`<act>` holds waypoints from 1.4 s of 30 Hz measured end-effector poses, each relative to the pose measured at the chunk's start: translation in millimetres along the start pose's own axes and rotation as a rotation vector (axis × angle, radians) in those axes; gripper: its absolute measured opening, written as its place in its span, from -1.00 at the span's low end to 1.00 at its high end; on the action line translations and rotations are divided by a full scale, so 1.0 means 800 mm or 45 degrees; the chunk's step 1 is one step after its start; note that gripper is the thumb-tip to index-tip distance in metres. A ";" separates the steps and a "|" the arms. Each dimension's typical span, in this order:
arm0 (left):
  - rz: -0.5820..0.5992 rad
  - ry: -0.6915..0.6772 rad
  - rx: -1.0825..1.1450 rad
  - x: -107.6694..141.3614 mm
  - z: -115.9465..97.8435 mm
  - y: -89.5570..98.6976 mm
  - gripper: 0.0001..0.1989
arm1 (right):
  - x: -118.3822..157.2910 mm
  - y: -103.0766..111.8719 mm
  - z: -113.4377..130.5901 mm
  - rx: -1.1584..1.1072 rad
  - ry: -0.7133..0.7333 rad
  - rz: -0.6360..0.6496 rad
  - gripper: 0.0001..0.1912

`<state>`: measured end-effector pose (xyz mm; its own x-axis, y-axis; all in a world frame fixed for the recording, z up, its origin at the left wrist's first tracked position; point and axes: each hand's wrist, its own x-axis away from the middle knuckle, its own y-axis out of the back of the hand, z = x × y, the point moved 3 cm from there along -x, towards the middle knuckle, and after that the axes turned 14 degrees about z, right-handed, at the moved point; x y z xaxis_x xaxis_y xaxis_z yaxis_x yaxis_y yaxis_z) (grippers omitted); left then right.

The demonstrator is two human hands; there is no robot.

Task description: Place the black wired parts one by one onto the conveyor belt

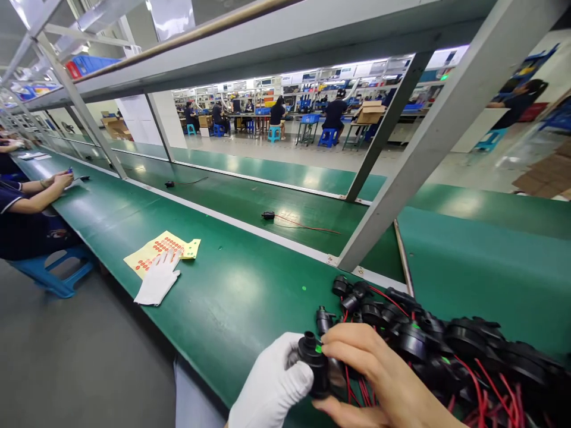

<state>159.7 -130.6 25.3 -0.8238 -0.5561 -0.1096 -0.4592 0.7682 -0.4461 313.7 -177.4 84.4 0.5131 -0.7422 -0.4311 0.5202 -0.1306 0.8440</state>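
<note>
My left hand (272, 380), in a white glove, grips a small black pump (313, 371) upright, its nozzle pointing up. A round green sticker (318, 349) shows near its top. My bare right hand (375, 374) closes on the same pump from the right, fingertips beside the sticker and thumb low on the body. Right behind my hands lies a big heap of black pumps (413, 342) with red wires, some bearing green dots. One separate pump (324, 320) stands at the heap's near left. My right palm hides part of the heap.
A white glove (159, 278) lies over a yellow sticker sheet (145, 255) on the green bench (223, 297). Two wired pumps sit on the conveyor belt (232, 196) behind. A slanted metal post (401, 148) rises close by. At left, a co-worker's hands (60, 178) hold something small.
</note>
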 end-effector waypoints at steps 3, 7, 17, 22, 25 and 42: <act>-0.057 0.037 -0.006 -0.002 0.008 -0.001 -0.54 | -0.005 -0.001 0.004 0.012 0.028 -0.004 -0.59; -0.089 0.093 0.011 -0.004 0.014 -0.005 -0.55 | -0.007 0.002 0.002 -0.051 0.020 0.030 -0.62; 0.135 0.146 0.167 -0.004 -0.006 -0.016 -0.50 | 0.011 -0.015 -0.021 -0.485 -0.259 0.050 -0.53; 0.033 0.167 0.837 -0.013 0.029 -0.027 -0.45 | 0.015 -0.025 -0.037 -1.017 -0.700 0.072 -0.60; 0.029 0.197 1.092 -0.017 0.038 -0.040 -0.41 | 0.010 -0.026 -0.037 -1.213 -0.835 0.068 -0.45; -0.482 0.021 -0.609 0.004 -0.012 -0.022 -0.67 | 0.018 -0.006 -0.026 -0.775 -0.405 0.074 -0.56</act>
<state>161.9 -143.0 41.0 -0.5774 -0.8164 -0.0060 -0.8164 0.5774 -0.0024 332.6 -174.0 67.6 0.3749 -0.9059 -0.1969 0.8365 0.2390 0.4932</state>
